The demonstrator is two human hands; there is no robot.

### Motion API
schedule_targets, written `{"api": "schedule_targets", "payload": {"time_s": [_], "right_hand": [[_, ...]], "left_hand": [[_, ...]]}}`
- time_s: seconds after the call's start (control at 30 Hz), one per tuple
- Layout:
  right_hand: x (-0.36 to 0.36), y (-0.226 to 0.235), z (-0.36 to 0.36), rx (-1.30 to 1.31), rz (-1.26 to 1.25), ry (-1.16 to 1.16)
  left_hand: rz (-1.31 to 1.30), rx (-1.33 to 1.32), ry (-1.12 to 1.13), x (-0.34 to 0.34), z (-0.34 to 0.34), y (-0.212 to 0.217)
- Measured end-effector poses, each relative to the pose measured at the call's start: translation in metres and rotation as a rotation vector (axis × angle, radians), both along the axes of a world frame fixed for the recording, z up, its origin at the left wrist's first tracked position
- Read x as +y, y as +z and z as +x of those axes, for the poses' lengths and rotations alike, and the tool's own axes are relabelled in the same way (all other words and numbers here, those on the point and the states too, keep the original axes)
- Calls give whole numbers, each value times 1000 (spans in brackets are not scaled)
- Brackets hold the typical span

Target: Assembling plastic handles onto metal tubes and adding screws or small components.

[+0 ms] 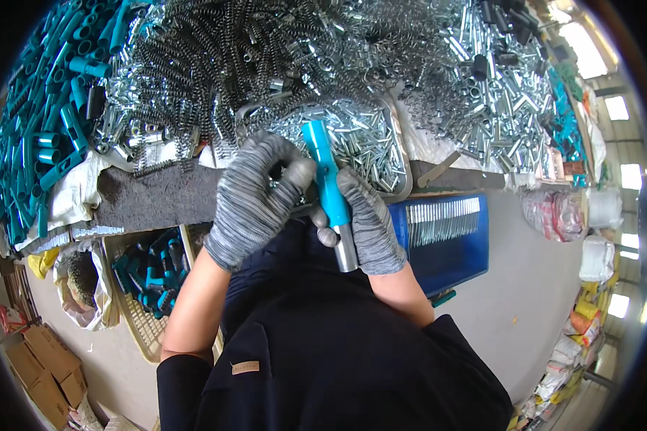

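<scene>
My right hand (372, 223), in a grey striped knit glove, is wrapped round a teal metal tube (330, 183). A bare silver cylinder (346, 250) sticks out of the tube's lower end, toward my body. The tube stands tilted, its top leaning away to the left. Beside it my left hand (259, 197), gloved alike, has thumb and fingers curled together in a pinch. What sits between those fingertips, if anything, is hidden. Just beyond both hands, a tray (407, 161) of small silver pins (366, 140) rests at the bench edge.
Dark coil springs (216, 65) heap across the bench, with teal tubes (68, 136) at left and silver parts (510, 115) at right. A flat metal strip (438, 169) lies on the edge. Below are a blue bin (446, 255) of silver rods and a cream basket (138, 327) of teal assemblies.
</scene>
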State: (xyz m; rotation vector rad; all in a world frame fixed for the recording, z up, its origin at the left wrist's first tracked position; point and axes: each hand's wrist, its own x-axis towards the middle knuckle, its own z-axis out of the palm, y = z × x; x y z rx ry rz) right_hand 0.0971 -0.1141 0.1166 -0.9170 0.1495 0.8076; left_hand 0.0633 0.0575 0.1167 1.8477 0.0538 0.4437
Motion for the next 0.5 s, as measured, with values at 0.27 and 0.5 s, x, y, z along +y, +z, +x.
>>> {"api": "schedule_targets", "payload": {"time_s": [0.27, 0.5], "right_hand": [[-6, 7, -4, -263, -119, 150], [-1, -3, -8, -584, -229, 78]], "left_hand": [[-231, 188, -53, -8, 0, -5], [-357, 155, -34, -16, -1, -10]]}}
